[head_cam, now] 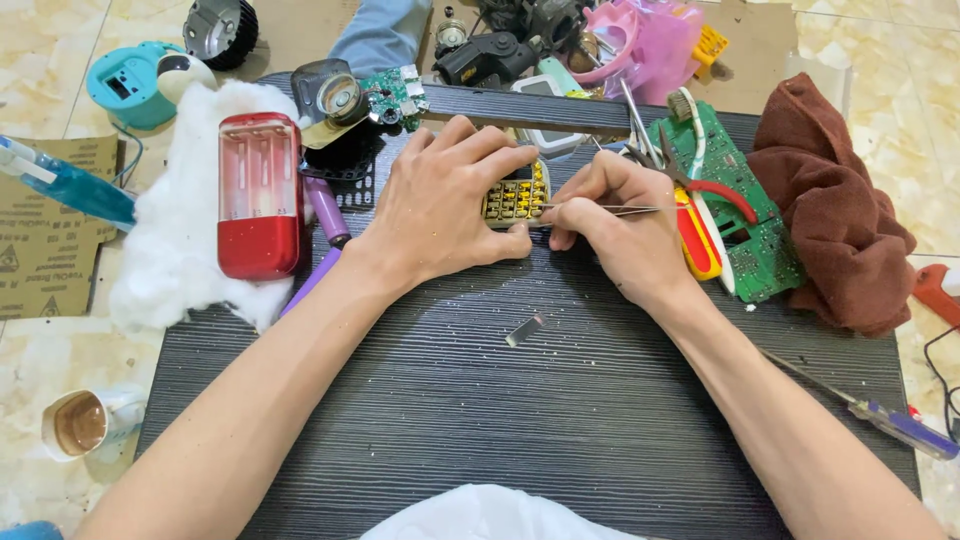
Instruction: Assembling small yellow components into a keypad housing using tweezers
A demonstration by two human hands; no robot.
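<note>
On the black board (500,400), left hand (440,205) steadies a yellow-buttoned keypad (516,198); right hand (610,225) pinches tweezers (600,209).

We found free room only on the near half of the dark board (560,420), where just a small metal strip (524,329) lay. To the left, a red casing (260,195) on white cotton (180,260) blocked the way. To the right, a green circuit board (760,220), red-handled pliers (700,210) and a brown cloth (835,215) stood close together. The far edge was crowded with what seemed to be toy parts (560,40).
</note>
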